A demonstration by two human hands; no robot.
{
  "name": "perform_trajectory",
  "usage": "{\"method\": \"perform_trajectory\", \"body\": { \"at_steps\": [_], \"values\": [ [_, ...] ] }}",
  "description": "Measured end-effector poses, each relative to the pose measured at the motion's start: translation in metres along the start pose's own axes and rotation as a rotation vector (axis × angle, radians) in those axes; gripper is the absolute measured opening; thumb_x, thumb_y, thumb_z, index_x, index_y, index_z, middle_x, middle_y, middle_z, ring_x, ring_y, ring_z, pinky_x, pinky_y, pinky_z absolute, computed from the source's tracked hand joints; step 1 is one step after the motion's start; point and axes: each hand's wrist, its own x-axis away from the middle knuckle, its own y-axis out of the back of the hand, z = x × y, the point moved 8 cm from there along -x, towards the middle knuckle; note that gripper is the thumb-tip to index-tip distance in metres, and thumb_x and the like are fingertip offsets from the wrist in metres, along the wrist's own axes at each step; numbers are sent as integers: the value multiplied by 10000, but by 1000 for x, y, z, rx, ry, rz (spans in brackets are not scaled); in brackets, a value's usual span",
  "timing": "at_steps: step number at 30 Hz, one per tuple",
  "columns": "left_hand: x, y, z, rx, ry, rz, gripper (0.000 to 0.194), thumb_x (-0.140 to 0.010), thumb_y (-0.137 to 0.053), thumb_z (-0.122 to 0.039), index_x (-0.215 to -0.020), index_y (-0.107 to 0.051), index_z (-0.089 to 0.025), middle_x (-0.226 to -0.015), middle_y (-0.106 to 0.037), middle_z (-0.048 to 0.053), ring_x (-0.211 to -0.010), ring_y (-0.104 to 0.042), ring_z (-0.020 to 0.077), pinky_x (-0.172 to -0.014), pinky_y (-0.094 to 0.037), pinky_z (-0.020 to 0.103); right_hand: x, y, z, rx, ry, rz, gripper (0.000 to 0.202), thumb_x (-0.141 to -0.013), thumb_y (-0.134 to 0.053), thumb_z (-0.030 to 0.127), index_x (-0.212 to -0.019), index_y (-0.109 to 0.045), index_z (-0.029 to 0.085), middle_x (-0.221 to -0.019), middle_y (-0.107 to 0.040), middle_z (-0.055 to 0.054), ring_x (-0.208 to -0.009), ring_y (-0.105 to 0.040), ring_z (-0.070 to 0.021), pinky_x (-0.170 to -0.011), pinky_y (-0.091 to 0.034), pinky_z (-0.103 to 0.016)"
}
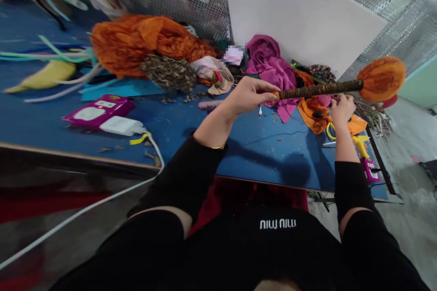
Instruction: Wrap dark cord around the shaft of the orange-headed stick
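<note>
My left hand (251, 95) is closed, pinching the near end of a dark stick (317, 90) streaked with orange. A rounded, orange cloth-covered head (382, 79) tops the stick's far right end. The stick hangs almost level above the table, its shadow falling on the blue surface. Below it, my right hand (343, 110) reaches into the pile with curled fingers; what they grip is hidden. Orange cloth (312, 118) lies just left of that hand, and dried stems (375, 116) lie to its right. Yellow-handled scissors (330, 131) and a yellow glue gun (361, 145) lie by my right wrist.
Magenta cloth (269, 66), a large orange cloth bundle (136, 45) and dried leaves (170, 72) line the back. A purple power strip (99, 111) with a white plug (121, 125) sits left; its cable (85, 209) crosses the front edge. A white board (293, 13) leans behind.
</note>
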Motion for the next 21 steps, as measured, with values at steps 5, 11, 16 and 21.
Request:
{"method": "perform_trajectory", "body": {
  "at_steps": [5,11,16,21],
  "values": [
    [-2,-15,-9,116,25,-44,231,-772,-739,-137,-963,-868,-111,-595,-668,-9,-473,-471,56,-497,-389,212,52,-28,106,-633,202,124,334,-998,-579,458,-1182,-711,212,-1233,-762,-124,-1180,-692,-245,-1114,-541,-442],
    [-3,-13,11,77,32,-84,198,-768,-746,-174,-924,-857,-127,-674,-733,12,-536,-553,76,-547,-454,208,101,-41,155,-957,161,271,394,-1004,-578,580,-872,-687,225,-707,-637,13,-672,-608,-135,-726,-571,-302],
    [-5,-18,31,21,34,-70,267,-810,-735,-230,-1015,-873,-131,-770,-793,37,-614,-623,106,-587,-485,220,109,7,151,-1031,299,-34,339,-1019,-605,504,-832,-713,243,-1027,-743,-70,-1101,-729,-209,-1018,-599,-409],
    [-7,-32,49,-31,99,-49,344,-807,-724,-238,-1107,-859,-138,-941,-843,71,-740,-705,148,-643,-524,239,103,-16,157,-1449,113,197,390,-993,-623,566,-755,-603,259,-750,-666,0,-839,-754,-192,-949,-646,-444]
  ]
}}
